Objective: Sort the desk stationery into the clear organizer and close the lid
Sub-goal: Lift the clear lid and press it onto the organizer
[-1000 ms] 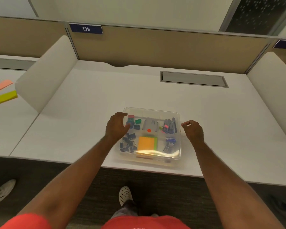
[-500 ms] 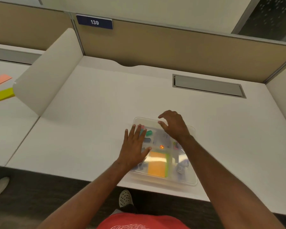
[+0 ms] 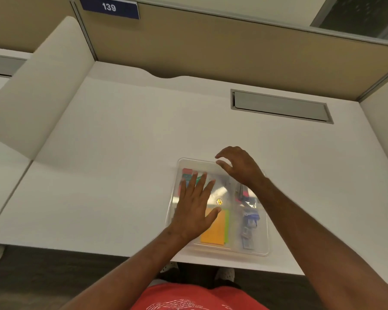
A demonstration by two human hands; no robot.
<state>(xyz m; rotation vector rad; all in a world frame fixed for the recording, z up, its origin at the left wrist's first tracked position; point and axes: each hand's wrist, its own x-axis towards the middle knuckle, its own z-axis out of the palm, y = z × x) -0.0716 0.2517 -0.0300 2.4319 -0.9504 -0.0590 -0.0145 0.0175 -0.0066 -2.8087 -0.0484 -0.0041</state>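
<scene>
The clear organizer point(image 3: 220, 206) sits on the white bench point(image 3: 126, 171) close to its near edge, somewhat right of the middle, with its lid point(image 3: 227, 195) lying on top. Whether the lid is fully seated all round cannot be told.

The left hand point(image 3: 194, 209) lies flat on the left half of the lid, fingers straight and spread, pointing toward the far edge of the bench; it grips nothing. The right hand point(image 3: 238, 166) hangs over the organizer's far right corner, fingers loosely bent and apart, holding nothing. Whether its fingertips touch the lid cannot be told.

Through the plastic, an orange sticky-note pad point(image 3: 213, 229) with a green pad point(image 3: 227, 224) just beside it fills the near middle compartment. Small red and teal items point(image 3: 187, 174) sit in the far left compartment, partly under the left fingers. Blue and dark items point(image 3: 249, 218), too blurred to name, lie along the right compartment. A small orange spot point(image 3: 219, 201) shows near the lid's centre.

At the bench's far right, a grey cable hatch point(image 3: 280, 106) is set into the surface. A blue sign point(image 3: 109, 7) reading 139 hangs on the tan partition point(image 3: 211, 45) behind.
</scene>
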